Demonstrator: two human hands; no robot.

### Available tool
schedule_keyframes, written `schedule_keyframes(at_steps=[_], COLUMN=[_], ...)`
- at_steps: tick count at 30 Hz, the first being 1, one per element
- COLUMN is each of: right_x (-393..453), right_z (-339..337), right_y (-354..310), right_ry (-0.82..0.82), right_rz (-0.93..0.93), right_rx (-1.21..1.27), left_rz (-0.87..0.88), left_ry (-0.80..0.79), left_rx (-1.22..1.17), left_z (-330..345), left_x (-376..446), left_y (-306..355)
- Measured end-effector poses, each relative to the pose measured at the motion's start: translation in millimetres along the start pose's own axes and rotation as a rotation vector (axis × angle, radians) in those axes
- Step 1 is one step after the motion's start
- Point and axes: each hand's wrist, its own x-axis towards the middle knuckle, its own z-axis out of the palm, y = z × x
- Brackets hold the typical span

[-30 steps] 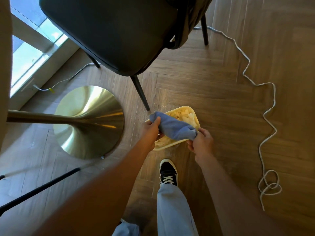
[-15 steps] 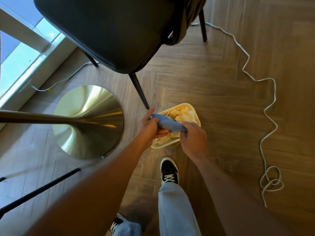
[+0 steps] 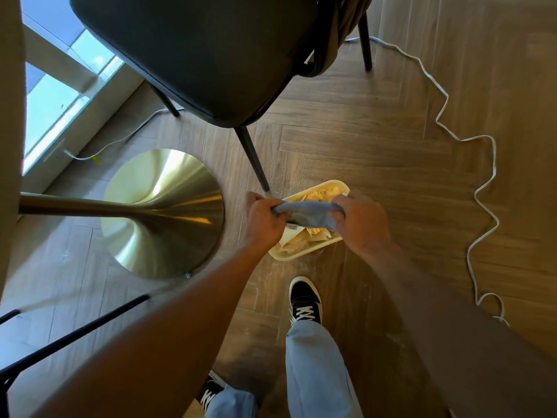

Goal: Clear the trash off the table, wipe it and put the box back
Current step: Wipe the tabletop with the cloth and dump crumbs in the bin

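The wood floor point(image 3: 376, 152) carries everything here, the tabletop itself showing only as a pale edge at the far left. Largest on it is the dark chair point(image 3: 193, 52), its near leg coming down just beside the far-left corner of the box; next the brass table base point(image 3: 162, 215), off to the left of my hands; then the white cable point(image 3: 482, 188) wandering down the right side, well apart from the work. The cream box point(image 3: 297, 254) sits on the floor directly under my hands and ahead of my shoe point(image 3: 304, 300), its long axis running from near-left to far-right, and it is full of paper scraps (the trash, by my reckoning, so the clearing looks done). I hold the blue cloth point(image 3: 307, 214) bunched and stretched above it, my left hand point(image 3: 262, 220) clenched round one end and my right hand point(image 3: 360, 223) gripping the other, so the cloth lies crosswise over the box. Both hands are about equally near; the table lies up and to my left, which I judge is where the cloth goes next. A small tag hangs under the cloth, too small to read; I see no other writing.
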Motion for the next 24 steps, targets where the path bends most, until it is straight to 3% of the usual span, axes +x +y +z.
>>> schedule_keyframes(at_steps=[4,12,21,24], right_x=[0.3,-1.2,-20.9,-29.4], right_z=[-12.0,-28.7,-60.9,-75.3], right_y=[-2.3,-16.6,-41.6,-59.0], right_ry=[0.000,-0.044,-0.088,-0.085], right_rz=[-0.023,0.003,0.030,0.040], right_rx=[0.005,0.061,0.156,0.149], left_rz=[0.094,-0.001,-0.153,-0.321], left_ry=[-0.019,-0.019,0.097,0.038], left_rx=[0.107,-0.052,-0.126,-0.241], left_z=[-7.2,-32.5,-58.8,-63.1], left_x=[-4.5,-26.6,-47.8,-57.6], left_y=[0.6,10.2,30.1,41.1])
